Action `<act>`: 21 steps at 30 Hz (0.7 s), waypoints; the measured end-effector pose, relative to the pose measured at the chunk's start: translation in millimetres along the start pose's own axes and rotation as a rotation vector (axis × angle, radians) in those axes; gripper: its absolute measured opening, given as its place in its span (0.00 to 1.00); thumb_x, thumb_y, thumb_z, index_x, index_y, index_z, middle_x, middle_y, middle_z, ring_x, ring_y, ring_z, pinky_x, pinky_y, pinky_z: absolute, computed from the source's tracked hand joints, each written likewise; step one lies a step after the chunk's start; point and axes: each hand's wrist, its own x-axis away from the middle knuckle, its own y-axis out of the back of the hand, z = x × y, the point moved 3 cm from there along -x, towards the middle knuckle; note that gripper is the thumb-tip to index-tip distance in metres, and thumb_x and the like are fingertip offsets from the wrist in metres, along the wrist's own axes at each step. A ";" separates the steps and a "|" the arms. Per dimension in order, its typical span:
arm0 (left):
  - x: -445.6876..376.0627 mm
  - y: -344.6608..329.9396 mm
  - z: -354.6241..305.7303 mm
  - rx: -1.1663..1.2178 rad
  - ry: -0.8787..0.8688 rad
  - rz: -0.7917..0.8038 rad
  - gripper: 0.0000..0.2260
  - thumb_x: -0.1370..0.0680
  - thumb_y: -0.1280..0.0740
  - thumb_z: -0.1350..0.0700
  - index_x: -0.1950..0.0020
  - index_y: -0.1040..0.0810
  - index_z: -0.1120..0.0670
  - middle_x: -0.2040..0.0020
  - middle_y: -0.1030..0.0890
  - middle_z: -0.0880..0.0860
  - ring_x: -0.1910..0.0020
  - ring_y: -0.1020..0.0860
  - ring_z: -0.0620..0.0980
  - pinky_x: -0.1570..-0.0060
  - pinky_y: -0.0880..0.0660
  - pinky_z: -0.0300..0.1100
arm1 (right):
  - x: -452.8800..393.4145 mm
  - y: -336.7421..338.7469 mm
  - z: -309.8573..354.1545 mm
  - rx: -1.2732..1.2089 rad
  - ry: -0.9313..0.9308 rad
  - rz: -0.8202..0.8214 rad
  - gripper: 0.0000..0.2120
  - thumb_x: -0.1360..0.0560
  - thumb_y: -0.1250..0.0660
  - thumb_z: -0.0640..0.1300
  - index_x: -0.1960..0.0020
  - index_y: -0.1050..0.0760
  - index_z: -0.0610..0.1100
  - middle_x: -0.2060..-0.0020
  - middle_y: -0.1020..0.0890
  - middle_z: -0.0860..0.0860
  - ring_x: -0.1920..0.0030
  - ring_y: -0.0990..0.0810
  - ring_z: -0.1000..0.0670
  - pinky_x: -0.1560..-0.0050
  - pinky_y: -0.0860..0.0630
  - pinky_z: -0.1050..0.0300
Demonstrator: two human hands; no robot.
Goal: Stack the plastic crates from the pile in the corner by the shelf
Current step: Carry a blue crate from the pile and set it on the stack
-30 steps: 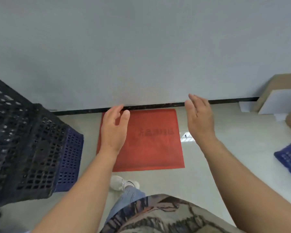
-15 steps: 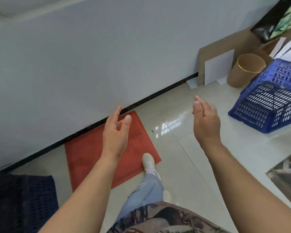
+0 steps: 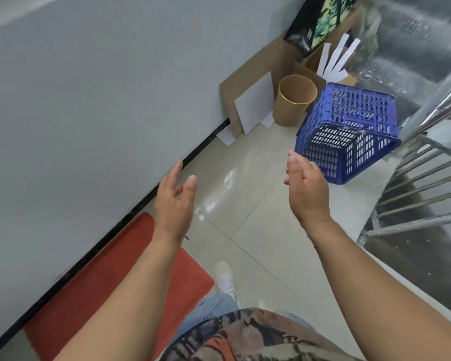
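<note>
Holding both hands spread wide and empty at frame center, I am keeping the left hand (image 3: 173, 204) and right hand (image 3: 306, 190) apart, the blue crate (image 3: 349, 131) sitting upper right.

Bright, even daylight with wide-angle bending and some soft patches.

Light was diffuse and cool, leaving the grey wall (image 3: 94, 105) flat and nearly shadowless. The glossy floor tiles (image 3: 248, 204) carried white glare patches between the two hands, strongest beside the left hand (image 3: 173, 204). The blue crate (image 3: 349, 134) was sharp, its lattice crisp, with only a faint shadow beneath. The right hand (image 3: 307, 194) was reasonably sharp, its fingertips slightly smeared. The metal shelf (image 3: 414, 183) at the right edge looked streaked and blurred. The black baseboard (image 3: 130, 212) ran steeply tilted, and the forearms swelled toward the bottom corners from lens distortion.
</note>
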 end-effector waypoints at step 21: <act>-135.7 -288.9 -80.7 -0.074 0.041 0.133 0.30 0.26 0.44 0.35 0.26 0.46 0.37 0.35 0.31 0.40 0.30 0.34 0.44 0.29 0.40 0.49 | -268.3 160.0 -131.0 0.130 -0.135 -0.118 0.21 0.19 0.43 0.52 0.29 0.31 0.47 0.41 0.23 0.46 0.51 0.29 0.54 0.51 0.38 0.62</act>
